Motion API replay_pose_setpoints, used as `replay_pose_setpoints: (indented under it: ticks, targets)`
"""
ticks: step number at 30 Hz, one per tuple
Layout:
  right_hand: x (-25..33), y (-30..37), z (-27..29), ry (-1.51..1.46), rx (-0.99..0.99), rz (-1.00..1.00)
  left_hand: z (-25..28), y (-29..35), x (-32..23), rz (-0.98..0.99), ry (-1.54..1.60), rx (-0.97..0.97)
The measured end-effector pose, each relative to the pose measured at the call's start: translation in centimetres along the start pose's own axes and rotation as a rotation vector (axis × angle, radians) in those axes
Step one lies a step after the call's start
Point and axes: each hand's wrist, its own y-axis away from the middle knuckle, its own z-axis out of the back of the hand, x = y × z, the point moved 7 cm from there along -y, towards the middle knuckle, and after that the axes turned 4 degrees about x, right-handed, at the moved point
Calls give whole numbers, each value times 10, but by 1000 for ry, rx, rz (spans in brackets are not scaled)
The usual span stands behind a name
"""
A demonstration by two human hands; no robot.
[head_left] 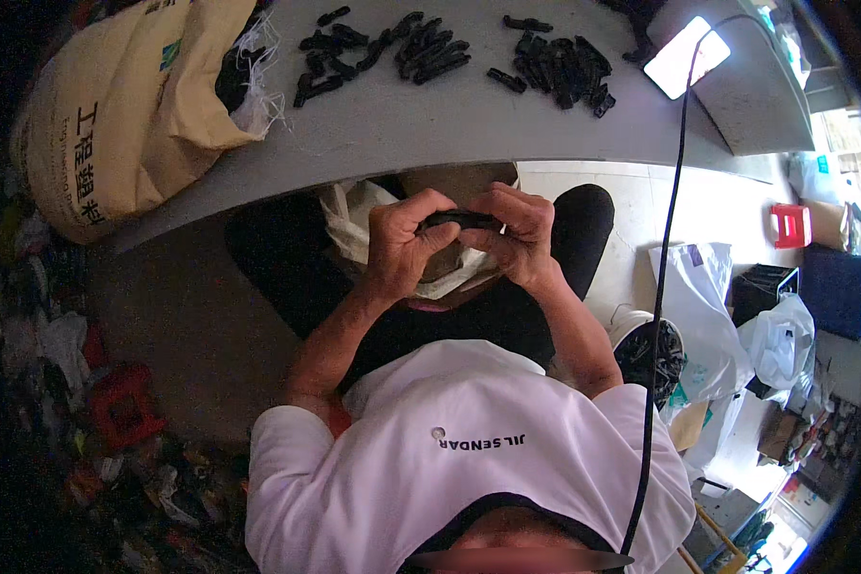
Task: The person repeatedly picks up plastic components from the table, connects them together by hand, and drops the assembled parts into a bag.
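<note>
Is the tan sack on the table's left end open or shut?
Open. The sack lies tipped on the table, its frayed mouth gaping toward the black parts, dark contents showing inside.

Person's wearing a plain white short-sleeved tee with a dark collar band and small dark lettering across the chest, plus dark trousers. Both forearms bare up to the left hand (399, 244) and right hand (521, 234), no gloves.
</note>
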Motion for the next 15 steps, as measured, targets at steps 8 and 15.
replay_pose_setpoints:
  ticks: [8,15]
  targets:
    - [-34,-23,3,512,21,-88,37,-69,-18,-268,-846,-341]
    - [-83,-105,50,1109,-129,-361,20,-142,-7,-370,-1245,-410]
